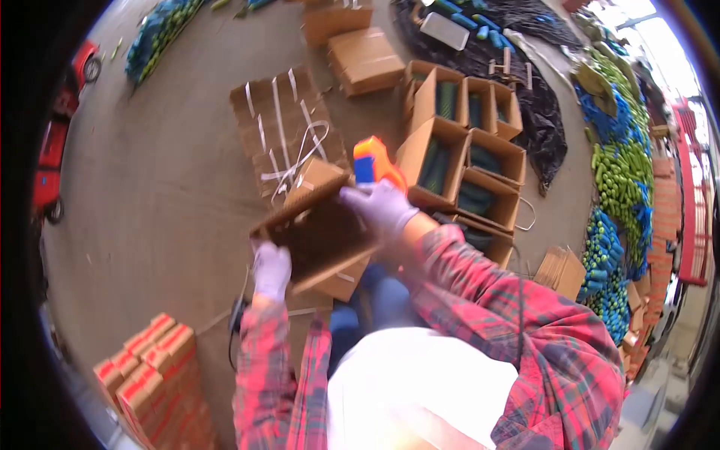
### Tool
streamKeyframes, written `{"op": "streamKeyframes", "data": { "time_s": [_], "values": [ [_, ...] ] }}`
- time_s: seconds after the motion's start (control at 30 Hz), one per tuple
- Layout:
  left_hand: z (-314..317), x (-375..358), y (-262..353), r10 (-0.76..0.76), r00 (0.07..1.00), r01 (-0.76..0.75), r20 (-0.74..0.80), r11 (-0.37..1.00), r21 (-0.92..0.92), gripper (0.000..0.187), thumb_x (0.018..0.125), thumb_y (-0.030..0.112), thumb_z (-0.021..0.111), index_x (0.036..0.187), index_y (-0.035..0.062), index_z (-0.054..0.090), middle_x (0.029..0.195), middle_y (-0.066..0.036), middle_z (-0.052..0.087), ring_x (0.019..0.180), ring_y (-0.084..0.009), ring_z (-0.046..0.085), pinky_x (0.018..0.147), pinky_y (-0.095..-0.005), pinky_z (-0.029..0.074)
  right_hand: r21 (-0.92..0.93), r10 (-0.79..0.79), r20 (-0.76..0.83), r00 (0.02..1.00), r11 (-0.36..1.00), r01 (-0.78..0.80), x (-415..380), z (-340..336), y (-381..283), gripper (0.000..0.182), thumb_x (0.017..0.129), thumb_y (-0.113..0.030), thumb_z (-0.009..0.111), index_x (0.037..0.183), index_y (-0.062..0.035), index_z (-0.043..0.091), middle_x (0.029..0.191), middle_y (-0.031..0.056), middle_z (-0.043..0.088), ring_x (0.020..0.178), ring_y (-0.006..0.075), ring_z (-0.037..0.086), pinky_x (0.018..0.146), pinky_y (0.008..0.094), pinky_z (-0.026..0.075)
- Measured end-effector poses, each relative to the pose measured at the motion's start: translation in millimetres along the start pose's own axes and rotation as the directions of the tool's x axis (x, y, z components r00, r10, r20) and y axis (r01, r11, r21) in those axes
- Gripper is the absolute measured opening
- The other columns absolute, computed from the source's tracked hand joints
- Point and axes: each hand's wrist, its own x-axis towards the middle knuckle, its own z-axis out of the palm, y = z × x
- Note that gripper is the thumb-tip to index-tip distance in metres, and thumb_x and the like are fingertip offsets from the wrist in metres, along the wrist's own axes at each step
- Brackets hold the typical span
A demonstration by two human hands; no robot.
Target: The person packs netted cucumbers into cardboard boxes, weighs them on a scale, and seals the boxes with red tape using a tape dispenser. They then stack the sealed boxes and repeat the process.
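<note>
The left hand (pixel 271 271), in a pale lilac glove, grips the near-left end of an open, brown, rectangular cardboard box (pixel 326 238), which is tilted so that its shadowed inside shows. The right hand (pixel 382 211), gloved alike, is closed on a bright orange and blue handheld tool (pixel 381 156) that juts out ahead of it, its handle hidden. The same hand is at the box's far-right corner; blur makes it impossible to tell how firmly its fingers press the cardboard.

Red plaid sleeves (pixel 480 281) run back from both hands. Just ahead of the left hand, beyond the box, a flattened brown cardboard sheet with white strips (pixel 259 139) lies on the grey floor (pixel 172 187). Farther ahead of the right hand sits a closed brown carton (pixel 367 60). Near the right hand, to its right, open brown cartons (pixel 429 94) stand grouped, several with dark green contents.

Beyond those cartons spreads a crumpled black plastic sheet (pixel 553 127). Well to the right of the right hand lies a long heap of green produce with blue wrapping (pixel 619 176). Behind and left of the left hand rises a stack of brown boxes with red markings (pixel 165 397).
</note>
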Motion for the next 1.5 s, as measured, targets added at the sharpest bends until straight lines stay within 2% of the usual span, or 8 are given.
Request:
{"op": "streamKeyframes", "data": {
  "time_s": [0.1, 0.2, 0.33, 0.53, 0.97, 1.27, 1.37, 1.5],
  "values": [
    [16.7, 10.8, 66.3, -0.532, 0.844, 0.502, 0.070, 0.828, 0.251, 0.119, 0.081, 0.064, 0.061, 0.153, 0.0020, -0.010, 0.159, -0.029, -0.006, 0.148, -0.0451, 0.003, 0.110, -0.0695, 0.016, 0.613, 0.404, 0.183, 0.896, 0.666, -0.425, 8.1, -20.4, 2.9, 0.042, 0.089, -0.044, 0.068, 0.099, -0.0036, 0.063, 0.093, 0.0104, 0.066, 0.077, 0.0226, 0.063, 0.075, 0.0328, 0.051],
    [17.5, 5.5, 65.7, -0.490, 0.871, 0.467, 0.042, 0.850, 0.246, 0.108, 0.086, 0.057, 0.060, 0.154, 0.0049, -0.005, 0.158, -0.031, -0.001, 0.146, -0.0502, 0.007, 0.110, -0.0695, 0.016, 0.676, 0.508, -0.129, 0.852, 0.674, -0.299, -2.3, -52.3, 29.5, 0.047, 0.079, -0.034, 0.081, 0.101, 0.0004, 0.057, 0.099, 0.0088, 0.062, 0.085, 0.0146, 0.058, 0.074, 0.0289, 0.049],
    [29.6, -2.4, -51.2, 0.493, 0.870, -0.418, 0.015, 0.720, 0.554, 0.091, 0.087, 0.043, 0.064, 0.155, 0.0121, 0.011, 0.157, -0.032, 0.005, 0.137, -0.0517, 0.028, 0.111, -0.0589, 0.029, 0.720, 0.460, -0.140, 0.877, 0.655, -0.229, -36.6, -114.4, 51.1, 0.100, 0.069, -0.022, 0.088, 0.146, 0.0019, 0.029, 0.122, 0.0129, 0.056, 0.104, 0.0188, 0.058, 0.089, 0.0311, 0.049],
    [-42.6, -6.2, 55.6, -0.221, 0.917, 0.133, 0.331, 0.954, 0.268, 0.093, 0.085, 0.039, 0.068, 0.155, 0.0130, 0.014, 0.156, -0.031, 0.013, 0.134, -0.0444, 0.039, 0.107, -0.0426, 0.041, 0.713, -0.070, -0.058, 0.996, 0.695, 0.090, -48.2, -102.7, 2.2, 0.091, 0.064, -0.007, 0.080, 0.143, -0.0030, 0.035, 0.133, 0.0105, 0.051, 0.124, 0.0196, 0.050, 0.105, 0.0335, 0.041],
    [-40.1, -52.9, 71.4, 0.348, 0.902, -0.406, 0.254, 0.885, 0.228, 0.051, 0.085, 0.059, 0.060, 0.091, 0.0079, 0.066, 0.087, -0.013, 0.066, 0.075, -0.0314, 0.067, 0.065, -0.0413, 0.053, 0.608, -0.242, -0.157, 0.958, 0.740, 0.286, -22.2, 9.1, -7.4, 0.083, 0.065, -0.013, 0.081, 0.137, -0.0014, 0.042, 0.121, 0.0186, 0.059, 0.113, 0.0276, 0.060, 0.098, 0.0389, 0.048],
    [0.6, -1.6, 58.0, 0.409, 0.879, -0.471, 0.244, 0.821, 0.323, 0.052, 0.085, 0.043, 0.065, 0.127, 0.0141, 0.059, 0.123, -0.011, 0.056, 0.115, -0.0312, 0.052, 0.095, -0.0503, 0.040, 0.645, -0.254, 0.279, 0.926, 0.764, 0.015, -78.2, -32.7, 20.5, 0.101, 0.058, -0.022, 0.089, 0.140, -0.0029, 0.033, 0.128, 0.0154, 0.053, 0.121, 0.0280, 0.052, 0.103, 0.0424, 0.042],
    [-4.1, -16.3, 58.2, 0.817, 0.534, -0.683, -0.216, 0.568, 0.459, 0.061, 0.079, 0.032, 0.073, 0.133, 0.0124, 0.054, 0.128, -0.010, 0.053, 0.123, -0.0311, 0.046, 0.104, -0.0527, 0.034, 0.389, -0.514, 0.077, 0.854, 0.804, 0.449, -76.2, -9.1, 36.3, 0.095, 0.055, -0.022, 0.090, 0.135, -0.0048, 0.041, 0.107, 0.0196, 0.060, 0.093, 0.0363, 0.062, 0.084, 0.0463, 0.051],
    [-36.6, 17.4, 84.8, 0.560, 0.807, -0.435, -0.187, 0.779, 0.452, 0.064, 0.074, 0.020, 0.075, 0.133, 0.0081, 0.053, 0.130, -0.011, 0.056, 0.123, -0.0318, 0.048, 0.108, -0.0484, 0.035, 0.370, -0.572, 0.042, 0.819, 0.770, 0.519, -80.9, -4.3, 46.3, 0.090, 0.055, -0.023, 0.091, 0.130, -0.0077, 0.044, 0.102, 0.0182, 0.061, 0.085, 0.0391, 0.062, 0.075, 0.0468, 0.052]
  ]
}}
